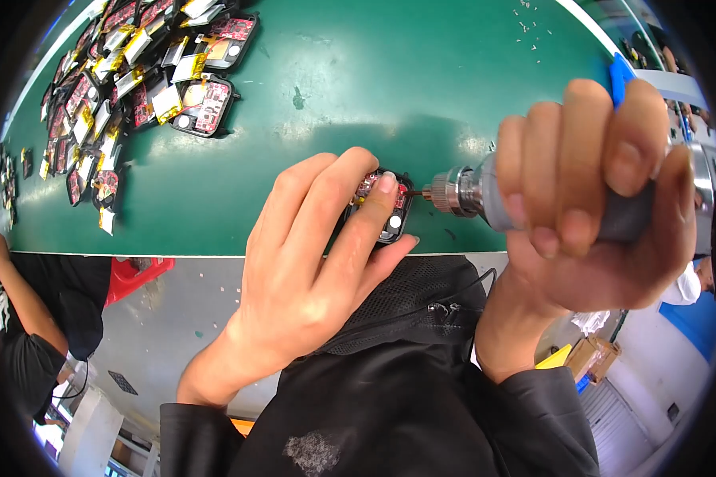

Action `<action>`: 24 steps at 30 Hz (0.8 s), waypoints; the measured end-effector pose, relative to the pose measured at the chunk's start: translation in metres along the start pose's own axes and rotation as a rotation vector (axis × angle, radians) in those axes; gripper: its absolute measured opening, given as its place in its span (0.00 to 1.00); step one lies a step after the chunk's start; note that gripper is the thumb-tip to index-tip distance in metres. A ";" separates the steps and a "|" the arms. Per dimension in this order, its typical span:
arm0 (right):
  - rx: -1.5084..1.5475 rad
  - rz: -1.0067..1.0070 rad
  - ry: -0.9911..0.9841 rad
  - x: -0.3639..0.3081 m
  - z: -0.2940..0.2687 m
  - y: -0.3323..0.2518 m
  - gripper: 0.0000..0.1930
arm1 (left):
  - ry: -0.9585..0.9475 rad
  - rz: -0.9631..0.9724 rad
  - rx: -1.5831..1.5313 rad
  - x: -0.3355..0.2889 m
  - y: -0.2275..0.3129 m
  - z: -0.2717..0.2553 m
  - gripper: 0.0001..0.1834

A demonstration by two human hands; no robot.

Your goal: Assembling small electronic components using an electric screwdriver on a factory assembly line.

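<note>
My left hand presses down on a small black device housing with a red circuit board inside, near the table's front edge. Its fingertips lie over the board and along the housing's sides, hiding part of it. My right hand is wrapped round a grey electric screwdriver with a knurled metal nose. The tool lies nearly level in the picture and its thin bit points left. The bit's tip meets the right side of the board; whether it sits in a screw is too small to tell.
Many similar open housings with red boards and silver battery packs are heaped at the far left of the green table. Small white bits lie at the back. Another person's arm reaches in at the left, near a red stool.
</note>
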State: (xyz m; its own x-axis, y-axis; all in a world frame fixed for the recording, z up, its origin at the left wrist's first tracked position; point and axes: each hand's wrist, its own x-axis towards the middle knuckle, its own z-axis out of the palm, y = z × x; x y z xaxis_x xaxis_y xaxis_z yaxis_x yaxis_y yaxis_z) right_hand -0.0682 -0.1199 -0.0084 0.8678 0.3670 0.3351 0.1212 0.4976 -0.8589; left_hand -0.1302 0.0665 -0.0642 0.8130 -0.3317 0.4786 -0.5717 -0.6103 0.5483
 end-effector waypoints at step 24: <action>0.154 -0.300 0.052 -0.021 -0.010 -0.023 0.10 | 0.023 -0.101 -0.121 0.001 0.007 -0.012 0.40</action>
State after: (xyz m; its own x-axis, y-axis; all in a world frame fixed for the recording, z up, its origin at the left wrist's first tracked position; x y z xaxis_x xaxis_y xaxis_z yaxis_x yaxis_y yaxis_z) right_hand -0.0839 -0.1472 0.0006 0.8283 0.1480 0.5403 0.3039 0.6916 -0.6552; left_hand -0.1353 0.0708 -0.0514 0.8653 -0.2557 0.4311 -0.4971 -0.5480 0.6727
